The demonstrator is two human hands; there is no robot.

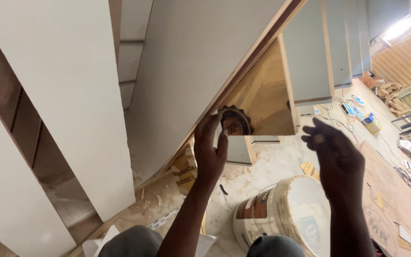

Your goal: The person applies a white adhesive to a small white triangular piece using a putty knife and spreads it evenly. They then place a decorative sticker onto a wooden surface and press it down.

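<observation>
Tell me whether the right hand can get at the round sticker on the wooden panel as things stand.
Probably yes. The right hand hangs open beside the round sticker with nothing between them, though the left hand already has its fingers on the sticker's edge.

Two bare forearms, no sleeves, watch or rings in view; grey cloth low in frame, perhaps trousers over knees.

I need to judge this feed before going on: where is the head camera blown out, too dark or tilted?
Head view: glare burns out the top right corner by the corrugated wall; the left hand and right hand are backlit, dark with little detail; the round scalloped sticker on the plywood panel is legible but slightly soft; the whole frame is tilted, so boards run diagonally; the white bucket is evenly lit.
</observation>
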